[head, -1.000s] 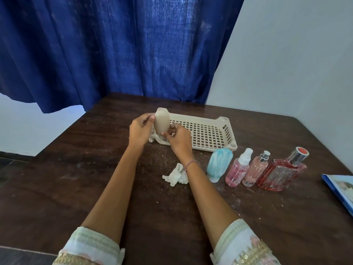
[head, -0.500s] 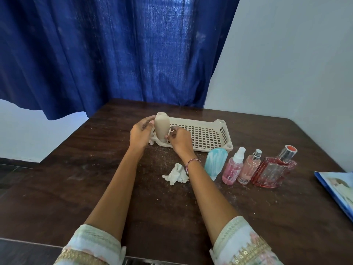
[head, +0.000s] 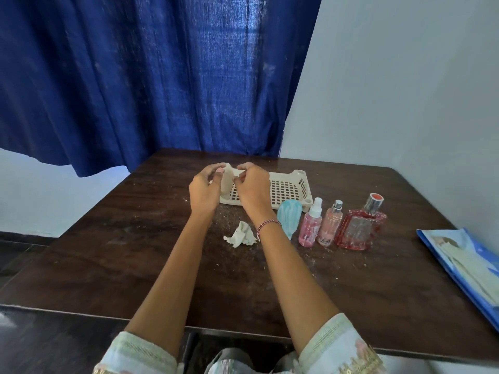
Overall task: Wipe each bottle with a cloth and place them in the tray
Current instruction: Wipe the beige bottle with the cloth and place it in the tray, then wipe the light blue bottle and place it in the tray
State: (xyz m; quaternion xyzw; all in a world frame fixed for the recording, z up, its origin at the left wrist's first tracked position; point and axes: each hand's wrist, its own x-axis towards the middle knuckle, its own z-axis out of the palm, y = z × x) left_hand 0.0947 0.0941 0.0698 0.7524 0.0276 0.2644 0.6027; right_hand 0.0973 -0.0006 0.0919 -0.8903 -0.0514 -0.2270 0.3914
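Beige bottle (head: 227, 179) lowered into tray (head: 290, 184), left hand (head: 204, 190) and right hand (head: 252, 188) both gripping it

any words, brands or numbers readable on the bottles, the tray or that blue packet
No text can be read anywhere.
Cream bottle: plain, no print seen.
Tray: plain.
Pink spray bottle: speckles only, no legible label.
Red perfume bottle: pattern only, too blurred.
Blue packet: a printed picture, any lettering too blurred.
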